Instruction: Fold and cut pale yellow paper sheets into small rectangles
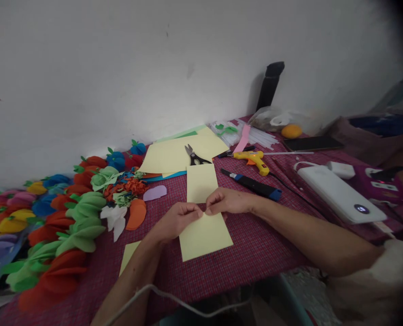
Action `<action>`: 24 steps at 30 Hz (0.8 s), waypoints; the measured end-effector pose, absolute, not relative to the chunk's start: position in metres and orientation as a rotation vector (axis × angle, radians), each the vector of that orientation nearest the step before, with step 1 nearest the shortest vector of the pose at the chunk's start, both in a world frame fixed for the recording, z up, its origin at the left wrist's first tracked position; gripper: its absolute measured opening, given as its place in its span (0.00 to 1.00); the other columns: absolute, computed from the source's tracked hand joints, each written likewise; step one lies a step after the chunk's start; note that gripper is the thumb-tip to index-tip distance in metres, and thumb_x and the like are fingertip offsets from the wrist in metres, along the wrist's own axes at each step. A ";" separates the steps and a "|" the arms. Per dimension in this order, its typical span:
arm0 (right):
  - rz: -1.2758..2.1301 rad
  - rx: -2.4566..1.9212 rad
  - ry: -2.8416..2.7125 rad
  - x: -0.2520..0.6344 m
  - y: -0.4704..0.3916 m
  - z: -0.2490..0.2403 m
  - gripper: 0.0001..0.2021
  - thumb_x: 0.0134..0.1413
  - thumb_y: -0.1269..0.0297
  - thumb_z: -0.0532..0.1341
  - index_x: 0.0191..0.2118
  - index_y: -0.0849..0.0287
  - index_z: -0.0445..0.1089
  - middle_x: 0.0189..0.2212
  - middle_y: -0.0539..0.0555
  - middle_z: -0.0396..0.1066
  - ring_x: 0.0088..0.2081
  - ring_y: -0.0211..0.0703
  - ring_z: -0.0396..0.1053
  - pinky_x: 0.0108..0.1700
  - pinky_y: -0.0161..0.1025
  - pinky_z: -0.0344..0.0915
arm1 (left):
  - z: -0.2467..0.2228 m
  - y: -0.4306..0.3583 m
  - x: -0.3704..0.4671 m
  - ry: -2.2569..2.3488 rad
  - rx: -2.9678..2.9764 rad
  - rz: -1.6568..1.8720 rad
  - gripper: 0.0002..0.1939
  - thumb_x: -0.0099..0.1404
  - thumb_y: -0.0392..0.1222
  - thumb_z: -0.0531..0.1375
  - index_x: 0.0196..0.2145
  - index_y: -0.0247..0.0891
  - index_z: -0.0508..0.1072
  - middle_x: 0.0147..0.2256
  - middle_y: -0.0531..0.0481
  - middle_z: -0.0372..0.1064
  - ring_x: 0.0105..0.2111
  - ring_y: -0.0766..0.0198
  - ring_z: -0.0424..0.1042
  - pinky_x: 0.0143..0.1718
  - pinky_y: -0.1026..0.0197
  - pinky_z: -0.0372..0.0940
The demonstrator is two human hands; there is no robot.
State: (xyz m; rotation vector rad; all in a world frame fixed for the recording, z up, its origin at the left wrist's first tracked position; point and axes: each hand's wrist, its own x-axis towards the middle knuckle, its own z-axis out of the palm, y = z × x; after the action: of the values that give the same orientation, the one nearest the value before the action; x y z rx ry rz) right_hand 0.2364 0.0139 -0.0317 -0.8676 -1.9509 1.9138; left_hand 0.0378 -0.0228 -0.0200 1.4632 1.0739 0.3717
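My left hand [179, 220] and my right hand [226, 201] meet at the top edge of a pale yellow sheet of paper [206, 239]. Both pinch that edge between thumb and fingers, their tips almost touching. Just beyond them a second yellow sheet [201, 181] lies on the checked tablecloth. Scissors with black handles [196, 157] rest on larger yellow sheets [167, 156] behind it. To the right of my right hand is a black and blue utility knife [254, 184]. Part of another yellow piece [129, 254] shows beside my left forearm.
Colourful paper fruits [82, 222] crowd the left side, near orange [136, 214] and lilac cutouts [155, 193]. A yellow glue gun [254, 159], its cord, a white power bank [340, 194] and a dark phone [313, 143] occupy the right. A pale cord [187, 305] crosses in front.
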 end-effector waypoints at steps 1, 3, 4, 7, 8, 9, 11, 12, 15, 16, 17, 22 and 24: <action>1.952 -0.884 -1.923 0.238 0.015 -0.030 0.09 0.43 0.62 0.59 0.22 0.64 0.67 0.15 0.45 0.62 0.17 0.30 0.59 0.21 0.30 0.56 | -0.018 -0.023 0.037 1.086 1.454 0.375 0.16 0.57 0.51 0.54 0.25 0.33 0.66 0.19 0.56 0.56 0.18 0.74 0.52 0.19 0.70 0.46; 1.998 -0.905 -1.905 0.244 0.018 -0.026 0.09 0.43 0.63 0.59 0.22 0.64 0.66 0.16 0.47 0.65 0.16 0.30 0.60 0.21 0.30 0.58 | -0.015 -0.022 0.036 1.101 1.443 0.386 0.16 0.57 0.51 0.55 0.25 0.33 0.66 0.19 0.56 0.57 0.17 0.75 0.53 0.19 0.70 0.46; 2.013 -0.907 -1.918 0.247 0.020 -0.024 0.09 0.43 0.63 0.59 0.22 0.64 0.67 0.16 0.48 0.66 0.17 0.30 0.61 0.21 0.30 0.59 | -0.013 -0.022 0.035 1.103 1.438 0.387 0.16 0.56 0.51 0.55 0.25 0.33 0.67 0.19 0.56 0.58 0.17 0.75 0.53 0.18 0.70 0.47; 2.015 -0.924 -1.963 0.258 0.026 -0.017 0.09 0.43 0.63 0.60 0.24 0.65 0.68 0.17 0.49 0.68 0.17 0.30 0.62 0.22 0.29 0.60 | -0.010 -0.022 0.032 1.112 1.402 0.396 0.16 0.55 0.52 0.56 0.24 0.33 0.67 0.19 0.56 0.59 0.17 0.74 0.55 0.18 0.70 0.48; 1.987 -0.945 -1.964 0.262 0.027 -0.015 0.09 0.43 0.63 0.60 0.25 0.65 0.69 0.17 0.49 0.68 0.18 0.30 0.63 0.22 0.29 0.60 | -0.009 -0.022 0.032 1.120 1.384 0.409 0.16 0.55 0.52 0.57 0.24 0.33 0.67 0.19 0.56 0.60 0.17 0.74 0.56 0.18 0.70 0.48; 1.942 -0.965 -1.956 0.264 0.029 -0.014 0.09 0.43 0.63 0.60 0.25 0.65 0.69 0.18 0.49 0.68 0.18 0.30 0.63 0.22 0.29 0.60 | -0.009 -0.022 0.031 1.127 1.369 0.421 0.16 0.54 0.52 0.57 0.24 0.33 0.67 0.19 0.55 0.60 0.17 0.74 0.56 0.18 0.70 0.49; 1.857 -0.974 -1.937 0.265 0.029 -0.012 0.10 0.45 0.62 0.59 0.27 0.65 0.69 0.20 0.50 0.69 0.20 0.31 0.64 0.22 0.28 0.60 | -0.010 -0.021 0.030 1.132 1.368 0.436 0.16 0.55 0.52 0.57 0.24 0.33 0.67 0.19 0.55 0.61 0.17 0.74 0.56 0.18 0.70 0.49; 1.833 -0.960 -1.939 0.264 0.028 -0.012 0.10 0.46 0.61 0.58 0.28 0.65 0.70 0.21 0.51 0.69 0.21 0.31 0.65 0.23 0.28 0.60 | -0.011 -0.021 0.030 1.128 1.383 0.431 0.16 0.55 0.51 0.56 0.25 0.33 0.67 0.19 0.55 0.61 0.17 0.74 0.56 0.18 0.70 0.48; 1.819 -0.888 -1.987 0.254 0.021 -0.016 0.11 0.46 0.59 0.59 0.29 0.64 0.69 0.21 0.49 0.67 0.23 0.31 0.64 0.24 0.28 0.59 | -0.013 -0.021 0.032 1.108 1.455 0.406 0.17 0.56 0.51 0.55 0.25 0.32 0.68 0.20 0.55 0.59 0.18 0.74 0.55 0.18 0.70 0.48; 1.816 -0.880 -1.999 0.250 0.018 -0.019 0.11 0.45 0.60 0.59 0.28 0.64 0.69 0.19 0.48 0.66 0.22 0.31 0.63 0.24 0.28 0.59 | -0.014 -0.021 0.033 1.105 1.474 0.401 0.17 0.57 0.51 0.55 0.25 0.32 0.68 0.20 0.55 0.59 0.18 0.74 0.55 0.18 0.70 0.47; 1.809 -0.881 -2.003 0.247 0.016 -0.022 0.11 0.45 0.60 0.59 0.27 0.64 0.69 0.17 0.47 0.64 0.20 0.30 0.61 0.23 0.28 0.58 | -0.015 -0.021 0.034 1.101 1.486 0.396 0.17 0.57 0.51 0.55 0.25 0.32 0.67 0.20 0.55 0.58 0.18 0.74 0.55 0.18 0.70 0.47; 1.827 -0.920 -1.964 0.238 0.012 -0.033 0.09 0.44 0.62 0.59 0.25 0.64 0.68 0.15 0.45 0.62 0.17 0.29 0.59 0.22 0.29 0.57 | -0.017 -0.022 0.038 1.045 1.482 0.363 0.16 0.58 0.51 0.53 0.27 0.32 0.68 0.21 0.55 0.59 0.19 0.74 0.55 0.19 0.70 0.49; 1.845 -0.910 -1.973 0.236 0.011 -0.035 0.08 0.44 0.63 0.59 0.24 0.64 0.68 0.15 0.45 0.62 0.17 0.29 0.59 0.22 0.29 0.57 | -0.018 -0.023 0.039 1.032 1.497 0.332 0.17 0.58 0.51 0.53 0.26 0.32 0.67 0.20 0.55 0.58 0.18 0.74 0.54 0.19 0.70 0.48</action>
State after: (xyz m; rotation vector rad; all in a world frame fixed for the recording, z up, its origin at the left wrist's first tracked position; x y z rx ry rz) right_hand 0.2362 0.0109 -0.0349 -0.9103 -1.9731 1.8446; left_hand 0.0387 -0.0225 -0.0182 1.4974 1.0320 0.3324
